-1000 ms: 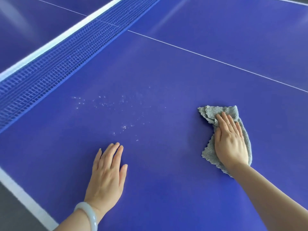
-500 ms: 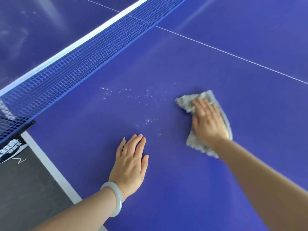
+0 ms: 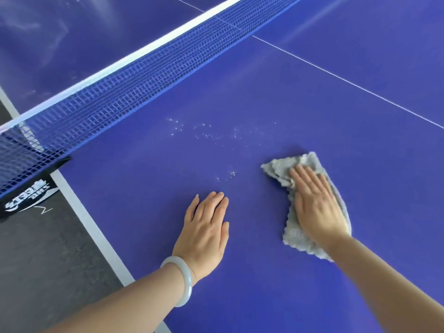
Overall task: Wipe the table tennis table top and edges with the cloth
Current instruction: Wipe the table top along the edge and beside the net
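Note:
The blue table tennis table (image 3: 276, 97) fills most of the view. A crumpled grey cloth (image 3: 295, 239) lies on it at the right, and my right hand (image 3: 314, 203) presses flat on the cloth with straight fingers. My left hand (image 3: 206, 227) rests flat on the bare table surface to the left of the cloth, a pale bangle on its wrist. Small water droplets (image 3: 204, 133) speckle the surface just beyond both hands, between them and the net.
The blue net (image 3: 115, 92) with a white top band runs diagonally across the upper left. Its black clamp (image 3: 26, 195) sits at the table's white side edge (image 3: 89, 222). Dark grey floor (image 3: 36, 260) lies beyond that edge. A white centre line (image 3: 348, 80) crosses the upper right.
My right hand has slid the cloth leftwards towards the droplets. The view has shifted, bringing the net clamp, side edge and floor into sight. My left hand stays flat on the table.

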{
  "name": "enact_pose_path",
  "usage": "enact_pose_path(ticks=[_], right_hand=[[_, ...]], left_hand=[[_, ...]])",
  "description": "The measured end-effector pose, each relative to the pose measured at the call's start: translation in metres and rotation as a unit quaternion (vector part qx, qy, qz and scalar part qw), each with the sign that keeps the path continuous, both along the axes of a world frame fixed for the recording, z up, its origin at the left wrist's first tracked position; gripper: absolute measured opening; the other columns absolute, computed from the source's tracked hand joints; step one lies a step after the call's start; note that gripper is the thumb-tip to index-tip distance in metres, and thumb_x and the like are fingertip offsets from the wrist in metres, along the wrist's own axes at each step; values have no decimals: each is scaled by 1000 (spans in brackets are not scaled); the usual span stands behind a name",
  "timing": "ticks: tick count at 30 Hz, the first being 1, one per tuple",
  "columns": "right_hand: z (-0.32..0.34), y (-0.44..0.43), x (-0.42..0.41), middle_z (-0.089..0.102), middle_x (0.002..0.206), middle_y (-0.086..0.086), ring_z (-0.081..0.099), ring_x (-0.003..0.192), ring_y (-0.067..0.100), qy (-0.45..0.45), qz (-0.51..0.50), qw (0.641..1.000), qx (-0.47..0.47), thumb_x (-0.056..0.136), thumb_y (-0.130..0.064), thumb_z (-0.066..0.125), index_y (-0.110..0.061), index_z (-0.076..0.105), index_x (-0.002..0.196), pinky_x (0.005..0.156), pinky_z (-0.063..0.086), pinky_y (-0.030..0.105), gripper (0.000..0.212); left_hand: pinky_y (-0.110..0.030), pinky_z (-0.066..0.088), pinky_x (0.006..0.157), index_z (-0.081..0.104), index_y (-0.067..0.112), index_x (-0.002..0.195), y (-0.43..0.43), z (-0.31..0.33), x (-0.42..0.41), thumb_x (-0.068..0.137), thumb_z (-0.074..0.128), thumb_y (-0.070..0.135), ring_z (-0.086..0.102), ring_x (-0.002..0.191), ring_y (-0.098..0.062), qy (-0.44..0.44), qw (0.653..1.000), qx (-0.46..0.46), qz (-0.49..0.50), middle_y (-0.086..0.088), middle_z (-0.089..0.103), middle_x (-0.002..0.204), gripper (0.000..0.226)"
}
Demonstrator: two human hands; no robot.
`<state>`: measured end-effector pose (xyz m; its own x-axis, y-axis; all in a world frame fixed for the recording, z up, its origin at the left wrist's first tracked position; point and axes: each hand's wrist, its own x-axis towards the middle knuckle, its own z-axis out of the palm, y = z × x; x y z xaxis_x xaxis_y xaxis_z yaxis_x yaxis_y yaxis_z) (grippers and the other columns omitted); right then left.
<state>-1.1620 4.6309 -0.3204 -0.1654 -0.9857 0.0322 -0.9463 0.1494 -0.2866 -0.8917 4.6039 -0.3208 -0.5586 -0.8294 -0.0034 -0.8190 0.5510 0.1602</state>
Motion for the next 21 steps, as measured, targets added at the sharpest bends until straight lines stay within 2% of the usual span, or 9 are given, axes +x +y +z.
enact_pose_path(ticks=[2, 4, 6, 9, 11, 15, 18, 21], right_hand=[[1, -34, -14, 18, 165, -1, 9, 153, 15, -23, -151, 988, 14, 103, -18, 29, -15, 26, 156, 125, 2, 36, 53], [2, -55, 9, 14, 166, 1, 5, 153, 18, -28, -219, 975, 18, 102, -19, 27, -13, 21, 157, 124, -2, 38, 55], [1, -53, 45, 16, 165, 2, 7, 153, 19, -29, -179, 983, 1, 99, -16, 31, -12, 23, 156, 125, 0, 39, 58], [-2, -10, 94, 23, 163, 2, 13, 153, 18, -14, -23, 1000, 5, 96, -14, 33, -13, 31, 154, 124, 6, 39, 59], [-4, 18, 102, 23, 163, 0, 14, 152, 16, -1, 27, 999, 17, 97, -18, 33, -13, 30, 155, 124, 8, 38, 58], [-1, 25, 98, 22, 163, -4, 13, 152, 13, -4, 27, 999, 29, 101, -29, 21, -15, 29, 155, 124, 9, 38, 57], [1, 21, 102, 23, 162, -3, 16, 151, 13, -11, 15, 999, 28, 99, -30, 21, -15, 31, 154, 124, 10, 38, 58], [1, 21, 102, 25, 162, -4, 17, 151, 12, -14, 3, 999, 28, 99, -30, 23, -17, 32, 154, 124, 8, 36, 57]], left_hand=[[-48, 28, 117, 45, 9, 144, 0, 0, 0, 100, 26, 31, 38, 140, -20, -7, 1000, -1, 1, -3, 43, 148, 52], [-48, 28, 117, 45, 9, 144, -1, 0, 0, 100, 27, 31, 38, 140, -20, -12, 1000, -2, 1, -3, 43, 147, 52], [-48, 28, 117, 45, 9, 144, 0, -1, 0, 100, 27, 31, 38, 140, -20, -14, 1000, -2, 1, -4, 43, 147, 53], [-48, 29, 117, 46, 9, 144, 0, -2, 1, 99, 29, 32, 38, 140, -21, -14, 1000, 3, 3, -4, 43, 147, 53], [-48, 30, 117, 46, 10, 144, 0, 1, 1, 99, 30, 32, 38, 140, -20, -2, 1000, 4, 3, -3, 44, 147, 53], [-47, 31, 116, 54, 9, 135, 0, 4, 5, 99, 35, 26, 39, 140, -18, 86, 996, 30, -6, -2, 47, 144, 44], [-41, 27, 118, 56, 8, 130, -6, 7, 20, 98, 35, 21, 38, 139, -20, 174, 983, 57, 3, -4, 46, 143, 40], [-46, 30, 116, 57, 4, 130, -29, 10, 57, 97, 36, 24, 44, 133, -27, 123, 991, -6, 57, -9, 49, 139, 43]])
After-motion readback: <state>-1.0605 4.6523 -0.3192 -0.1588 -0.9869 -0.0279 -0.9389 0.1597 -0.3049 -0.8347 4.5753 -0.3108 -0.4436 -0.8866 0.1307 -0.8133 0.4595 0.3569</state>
